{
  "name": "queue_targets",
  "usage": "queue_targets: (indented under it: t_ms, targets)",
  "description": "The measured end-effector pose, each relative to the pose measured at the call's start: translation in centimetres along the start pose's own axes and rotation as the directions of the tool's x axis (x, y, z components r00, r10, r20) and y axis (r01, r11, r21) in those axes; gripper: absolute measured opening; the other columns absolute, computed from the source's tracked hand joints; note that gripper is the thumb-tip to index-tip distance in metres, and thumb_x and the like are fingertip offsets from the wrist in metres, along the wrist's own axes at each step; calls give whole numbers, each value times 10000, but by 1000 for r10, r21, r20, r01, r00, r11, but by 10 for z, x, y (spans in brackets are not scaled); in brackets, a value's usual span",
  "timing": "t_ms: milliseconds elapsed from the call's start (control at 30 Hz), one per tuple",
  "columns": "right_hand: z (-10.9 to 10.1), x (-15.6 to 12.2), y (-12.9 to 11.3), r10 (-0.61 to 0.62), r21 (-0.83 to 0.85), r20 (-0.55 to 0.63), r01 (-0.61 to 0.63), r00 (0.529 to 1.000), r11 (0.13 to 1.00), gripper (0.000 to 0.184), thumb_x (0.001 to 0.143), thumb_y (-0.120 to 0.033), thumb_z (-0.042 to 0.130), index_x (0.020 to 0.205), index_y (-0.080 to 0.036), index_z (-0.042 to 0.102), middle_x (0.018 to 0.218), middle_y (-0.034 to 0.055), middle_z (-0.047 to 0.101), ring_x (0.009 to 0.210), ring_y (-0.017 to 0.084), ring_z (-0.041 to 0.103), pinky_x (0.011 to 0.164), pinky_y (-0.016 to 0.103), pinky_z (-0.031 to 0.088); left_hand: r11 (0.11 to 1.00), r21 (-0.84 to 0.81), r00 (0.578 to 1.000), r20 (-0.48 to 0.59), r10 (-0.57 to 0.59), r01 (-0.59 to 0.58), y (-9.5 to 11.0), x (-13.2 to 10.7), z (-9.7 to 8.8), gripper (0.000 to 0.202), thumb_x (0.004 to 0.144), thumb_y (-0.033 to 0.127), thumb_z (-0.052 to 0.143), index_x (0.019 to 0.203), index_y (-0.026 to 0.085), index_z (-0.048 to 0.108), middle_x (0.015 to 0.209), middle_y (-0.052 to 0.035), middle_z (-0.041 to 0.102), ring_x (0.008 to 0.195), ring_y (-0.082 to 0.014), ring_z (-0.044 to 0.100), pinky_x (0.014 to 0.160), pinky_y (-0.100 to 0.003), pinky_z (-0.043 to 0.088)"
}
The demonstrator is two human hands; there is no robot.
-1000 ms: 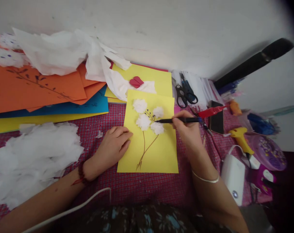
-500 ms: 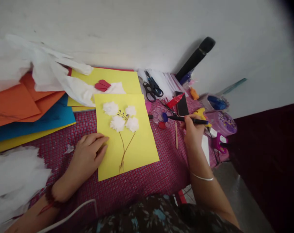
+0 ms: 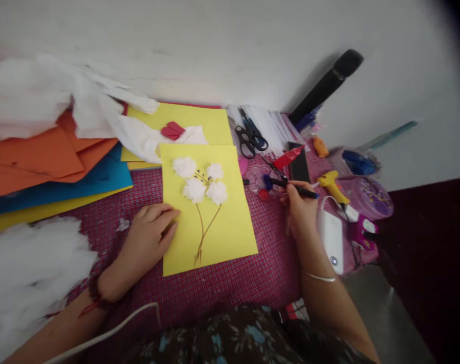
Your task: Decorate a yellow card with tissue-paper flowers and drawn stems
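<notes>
My left hand [image 3: 150,230] rests on the left edge of a yellow card [image 3: 230,237], its fingers stretched out and loosely bent. White fluffy tissue flowers [image 3: 194,190] sit on the card above thin drawn brown stems [image 3: 201,235]. Small dark buds show between the blooms. To the right of the card, my right hand [image 3: 302,205] is closed around a slim black pen [image 3: 303,191] with a blue end. Its front end points left, at the blue paint in a clear flower-shaped palette [image 3: 256,175]. Whether the tip touches the paint, I cannot tell.
Scissors [image 3: 248,141], a red tube [image 3: 288,157], a yellow glue gun [image 3: 334,186] and a white phone [image 3: 332,242] lie behind and to the right. Orange paper [image 3: 33,159], blue paper [image 3: 101,177] and white tissue [image 3: 33,263] are at left. A white cable [image 3: 112,331] crosses the front.
The whole view has shifted, so things appear farther right. My right hand has moved slightly left relative to the palette, bringing the pen in closer. My left hand stays on the card.
</notes>
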State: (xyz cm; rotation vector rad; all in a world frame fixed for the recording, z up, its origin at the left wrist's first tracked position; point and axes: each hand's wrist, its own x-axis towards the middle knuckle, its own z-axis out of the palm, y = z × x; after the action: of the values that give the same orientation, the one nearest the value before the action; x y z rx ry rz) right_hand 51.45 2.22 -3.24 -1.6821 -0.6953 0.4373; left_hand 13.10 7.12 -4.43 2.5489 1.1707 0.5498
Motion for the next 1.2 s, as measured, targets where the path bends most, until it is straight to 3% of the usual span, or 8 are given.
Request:
queue_targets:
  t_ms: [267, 467, 567, 667, 833, 1000, 1200]
  targets:
    - [-1, -5, -6, -38, -10, -24, 38, 999, 999, 213, 731, -322, 704, 867, -170, 642, 602, -17, 658, 453, 123, 566, 453, 245, 440, 998, -55, 999, 17, -36, 37, 9, 2, -4, 246, 950, 190, 488, 1101, 136, 674, 1123, -109, 634, 1040, -252, 548, 921, -419, 464]
    - [-11, -14, -32, -164, 92, -102, 174, 981, 980, 117, 760, -273, 692, 820, -187, 640, 603, -30, 633, 479, 113, 585, 468, 227, 470, 995, -84, 998, 27, -48, 50, 11, 3, -4, 222, 943, 180, 490, 1054, 143, 679, 1102, -105, 633, 1020, -259, 546, 902, -440, 463]
    - [0, -22, -50, -225, 78, 13, 224, 974, 972, 130, 794, -312, 696, 828, -193, 658, 576, -29, 610, 471, 112, 565, 465, 232, 462, 995, -85, 998, 24, -50, 52, 10, 2, -4, 209, 939, 178, 501, 1050, 147, 676, 1102, -101, 632, 1017, -258, 542, 898, -437, 466]
    - [25, -31, -62, -274, 66, 141, 267, 951, 961, 145, 824, -334, 688, 801, -193, 662, 536, -38, 577, 450, 105, 530, 440, 230, 423, 996, -81, 999, 16, -35, 36, 9, 1, -3, 215, 946, 179, 494, 1060, 139, 672, 1103, -106, 631, 1016, -261, 541, 892, -436, 467]
    - [58, -37, -59, -273, 136, 296, 242, 915, 961, 140, 851, -346, 675, 901, -218, 700, 605, -19, 638, 502, 130, 572, 465, 261, 445, 997, -81, 1000, -1, -22, 21, 7, 1, -2, 231, 949, 173, 494, 1092, 124, 669, 1112, -115, 627, 1020, -257, 544, 897, -431, 468]
    - [58, -44, -49, -162, 121, 385, 124, 909, 985, 172, 820, -290, 711, 980, -230, 686, 758, -8, 723, 564, 113, 604, 530, 253, 490, 997, -73, 1000, -1, 4, -4, 6, 1, -4, 241, 960, 191, 496, 1106, 148, 683, 1104, -108, 619, 1023, -253, 546, 889, -423, 465]
    - [54, -53, -53, -179, 174, 355, 124, 917, 977, 108, 867, -304, 673, 932, -219, 666, 655, -27, 673, 544, 108, 606, 510, 235, 482, 999, -48, 1000, -9, 13, -14, 5, 0, -3, 230, 972, 209, 493, 1109, 189, 677, 1100, -89, 609, 1014, -240, 542, 870, -412, 471]
